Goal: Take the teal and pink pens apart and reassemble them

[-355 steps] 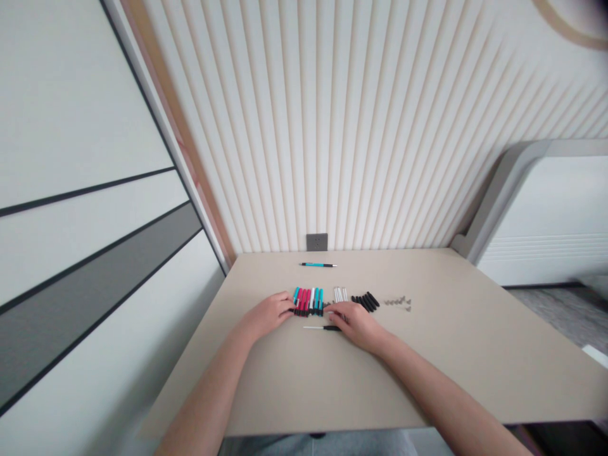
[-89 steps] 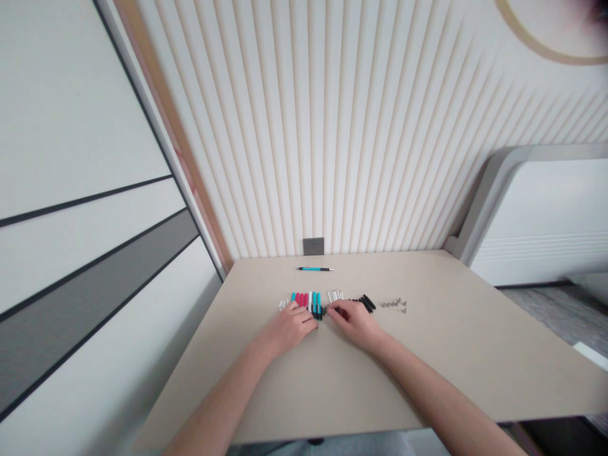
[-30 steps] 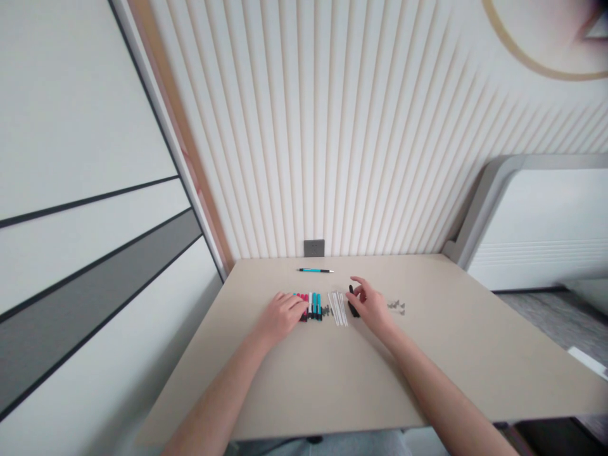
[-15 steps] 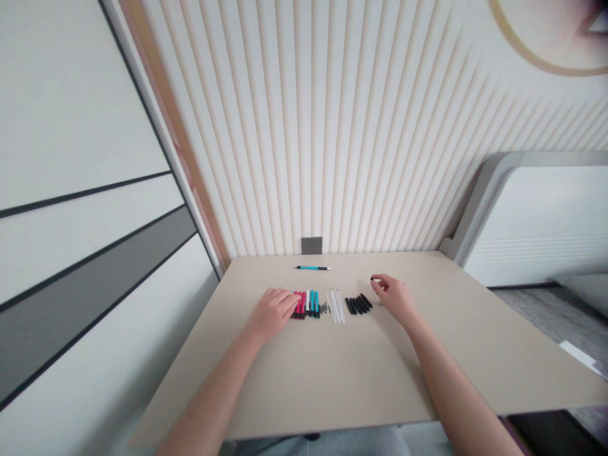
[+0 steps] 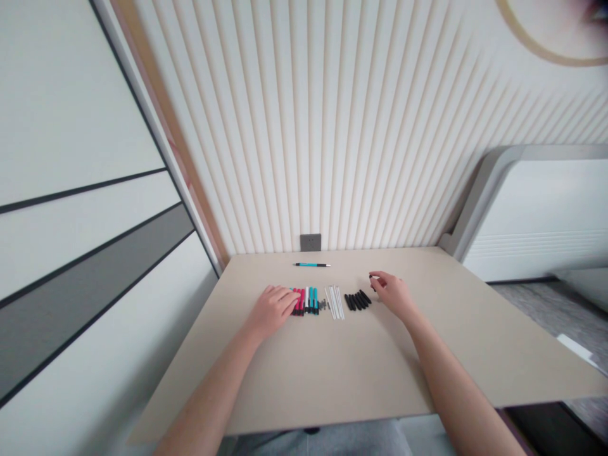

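Note:
My left hand (image 5: 273, 310) lies over the left end of a row of coloured pen barrels, its fingers stretched out and its fingertips touching the red barrels (image 5: 299, 303). Under those fingers part of the row is hidden. A white barrel (image 5: 307, 299) and blue barrels (image 5: 313, 301) show beside the red ones. Between thumb and fingers, my right hand (image 5: 392, 294) pinches a black pen grip (image 5: 372, 282), held just above the table. Left of that hand lies a group of several black pen grips (image 5: 357, 300). White ink refills (image 5: 335, 302) and small grey springs (image 5: 323, 304) lie between grips and barrels.
An assembled blue and black pen (image 5: 311, 265) lies farther back on the beige table (image 5: 332, 367). Behind the table rises a ribbed wall with a dark socket (image 5: 310, 242). A white panelled cabinet (image 5: 71, 253) stands on the left and a pale headboard (image 5: 536, 215) on the right.
My right hand's fingers have turned the black grip slightly, so more of it shows, pointing downward. My left hand stays on the barrels. The view has shifted a little.

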`<act>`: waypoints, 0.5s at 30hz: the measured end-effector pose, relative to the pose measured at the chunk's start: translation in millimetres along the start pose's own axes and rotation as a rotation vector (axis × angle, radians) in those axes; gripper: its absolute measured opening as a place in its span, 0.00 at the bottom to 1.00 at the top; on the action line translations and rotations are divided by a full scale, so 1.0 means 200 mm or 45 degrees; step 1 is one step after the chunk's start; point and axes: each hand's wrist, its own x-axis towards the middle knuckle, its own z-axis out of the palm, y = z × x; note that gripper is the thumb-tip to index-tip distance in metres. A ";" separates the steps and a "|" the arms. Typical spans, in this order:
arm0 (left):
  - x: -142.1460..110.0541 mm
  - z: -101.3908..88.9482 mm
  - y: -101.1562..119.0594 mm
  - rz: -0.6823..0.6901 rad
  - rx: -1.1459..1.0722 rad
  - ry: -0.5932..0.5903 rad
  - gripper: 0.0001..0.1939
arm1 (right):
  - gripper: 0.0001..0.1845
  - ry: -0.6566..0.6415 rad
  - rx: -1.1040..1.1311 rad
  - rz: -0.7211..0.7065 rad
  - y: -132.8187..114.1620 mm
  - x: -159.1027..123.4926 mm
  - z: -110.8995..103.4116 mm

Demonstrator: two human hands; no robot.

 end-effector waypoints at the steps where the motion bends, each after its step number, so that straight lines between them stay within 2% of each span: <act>1: 0.00 0.00 0.00 0.000 0.001 -0.004 0.10 | 0.16 -0.004 0.013 0.007 0.00 0.00 0.00; 15: 0.00 0.00 0.01 -0.003 -0.008 -0.007 0.10 | 0.20 0.038 0.176 -0.024 0.03 0.01 0.00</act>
